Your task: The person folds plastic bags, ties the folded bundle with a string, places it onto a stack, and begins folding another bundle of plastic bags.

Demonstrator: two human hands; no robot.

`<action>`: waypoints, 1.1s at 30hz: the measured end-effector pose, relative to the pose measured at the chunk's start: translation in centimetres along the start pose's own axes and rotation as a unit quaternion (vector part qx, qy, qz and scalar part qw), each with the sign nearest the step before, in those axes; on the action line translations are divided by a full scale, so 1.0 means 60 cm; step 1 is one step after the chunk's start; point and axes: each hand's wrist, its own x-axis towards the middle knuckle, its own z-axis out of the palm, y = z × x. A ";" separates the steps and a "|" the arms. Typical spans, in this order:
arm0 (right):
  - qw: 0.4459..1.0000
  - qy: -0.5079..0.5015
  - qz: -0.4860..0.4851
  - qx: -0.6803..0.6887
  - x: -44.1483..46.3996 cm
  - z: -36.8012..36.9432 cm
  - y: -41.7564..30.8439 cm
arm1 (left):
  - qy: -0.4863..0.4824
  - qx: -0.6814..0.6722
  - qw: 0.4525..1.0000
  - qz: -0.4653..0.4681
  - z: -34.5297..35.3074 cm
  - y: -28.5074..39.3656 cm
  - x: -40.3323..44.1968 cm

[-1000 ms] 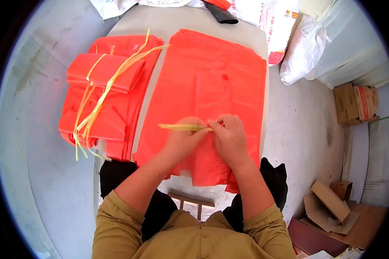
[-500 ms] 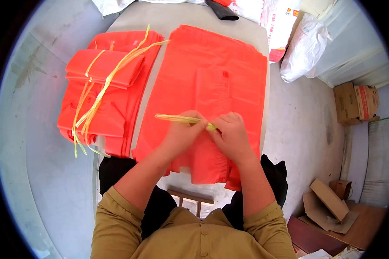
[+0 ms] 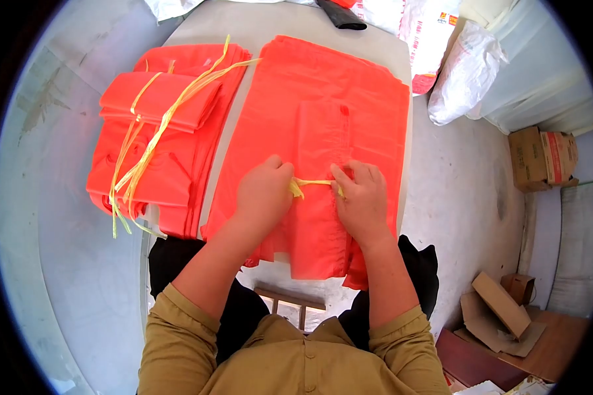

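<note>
At the far left, a red stack is lying on the surface, with loose yellow strands trailing across its top. To its right, the left hand is grasping one end of a yellow strip spanning a folded red bundle on wide red sheets, while the right hand is pinching the other end, the fingers partly hiding both. Further right, a white sack, an opened carton and a cardboard box are resting apart from the hands.

The strip is yellow; the plastic red.
</note>
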 end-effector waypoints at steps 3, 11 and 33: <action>0.999 -0.028 0.018 0.014 0.001 -0.012 -0.005 | 0.015 -0.005 1.000 0.006 0.000 -0.003 0.000; 0.980 -0.045 0.065 0.184 0.009 -0.025 -0.024 | 0.027 -0.035 0.999 0.010 0.012 -0.008 -0.001; 0.878 -0.123 0.218 0.408 0.008 0.023 -0.055 | 0.001 -0.342 0.934 0.100 -0.026 0.007 -0.003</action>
